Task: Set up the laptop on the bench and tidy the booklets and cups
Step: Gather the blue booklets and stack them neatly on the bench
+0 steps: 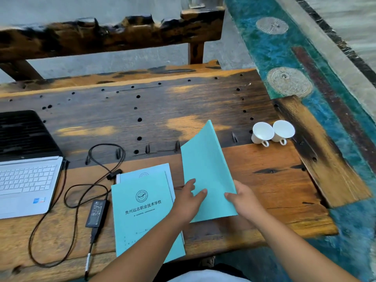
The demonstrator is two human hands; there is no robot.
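A plain turquoise booklet is tilted up off the wooden bench, held at its near end by my left hand and my right hand. Left of it lies a stack of booklets, the top one turquoise with a round emblem and printed characters. An open silver laptop sits at the far left, its screen dark. Two white cups lie on their sides, touching, near the bench's right end.
A black power brick with looping cables lies between the laptop and the booklets. The bench backrest runs across the top. A blue-green patterned floor borders the bench on the right.
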